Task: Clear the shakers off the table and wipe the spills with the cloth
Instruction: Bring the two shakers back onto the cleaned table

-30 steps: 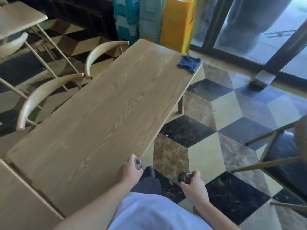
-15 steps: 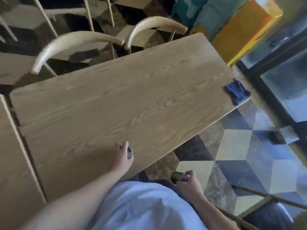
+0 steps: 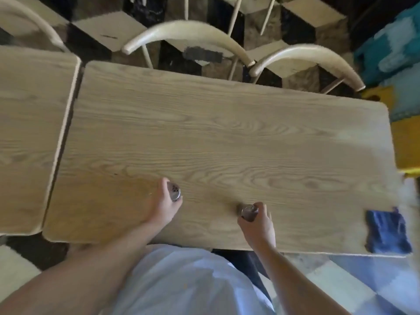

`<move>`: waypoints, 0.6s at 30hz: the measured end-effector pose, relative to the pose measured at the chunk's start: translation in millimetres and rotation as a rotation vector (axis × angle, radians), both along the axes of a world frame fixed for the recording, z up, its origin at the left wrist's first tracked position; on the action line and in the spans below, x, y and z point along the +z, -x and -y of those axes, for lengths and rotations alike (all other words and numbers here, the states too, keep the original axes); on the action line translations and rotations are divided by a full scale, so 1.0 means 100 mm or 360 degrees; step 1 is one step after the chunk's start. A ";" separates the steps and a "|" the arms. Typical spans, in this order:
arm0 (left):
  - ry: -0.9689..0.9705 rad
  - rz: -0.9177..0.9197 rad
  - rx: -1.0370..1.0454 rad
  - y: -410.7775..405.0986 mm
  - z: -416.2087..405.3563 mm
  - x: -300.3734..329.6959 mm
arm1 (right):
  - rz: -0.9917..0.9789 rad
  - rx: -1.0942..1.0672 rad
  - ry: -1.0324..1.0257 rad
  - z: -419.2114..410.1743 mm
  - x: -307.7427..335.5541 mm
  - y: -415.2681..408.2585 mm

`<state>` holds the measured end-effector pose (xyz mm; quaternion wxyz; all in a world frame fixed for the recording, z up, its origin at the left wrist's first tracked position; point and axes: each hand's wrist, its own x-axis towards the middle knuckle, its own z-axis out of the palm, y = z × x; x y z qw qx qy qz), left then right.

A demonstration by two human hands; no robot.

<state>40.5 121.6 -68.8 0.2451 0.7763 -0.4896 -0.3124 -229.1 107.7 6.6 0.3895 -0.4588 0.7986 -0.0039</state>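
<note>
Both hands are gripping shakers over the table: left hand clamping shaker, right hand clamping second shaker, cloth lying at 4 o'clock.

The wooden table lay bare across its middle and far side, open to a reaching hand; a blue cloth sat at its near right corner; two curved chair backs pressed against the far edge; a second table stood just beside the left end.
</note>
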 end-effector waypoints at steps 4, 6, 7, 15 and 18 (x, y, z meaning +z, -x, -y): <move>-0.0003 0.0007 0.0496 0.35 0.17 0.00 | -0.0047 0.0396 -0.0054 0.62 -0.05 0.51; -0.0027 0.0055 0.0591 0.61 0.22 0.04 | -0.0035 0.0523 -0.0064 0.89 -0.10 0.78; -0.0106 0.0078 0.0590 0.74 0.29 0.08 | -0.0029 0.0575 -0.0040 1.02 -0.14 0.89; -0.0203 0.0073 0.0472 1.76 0.78 0.25 | 0.0092 0.0677 0.0056 1.71 -0.26 1.26; -0.0165 0.0043 0.0518 1.97 1.08 0.29 | 0.0154 0.0638 0.0067 1.73 -0.27 1.34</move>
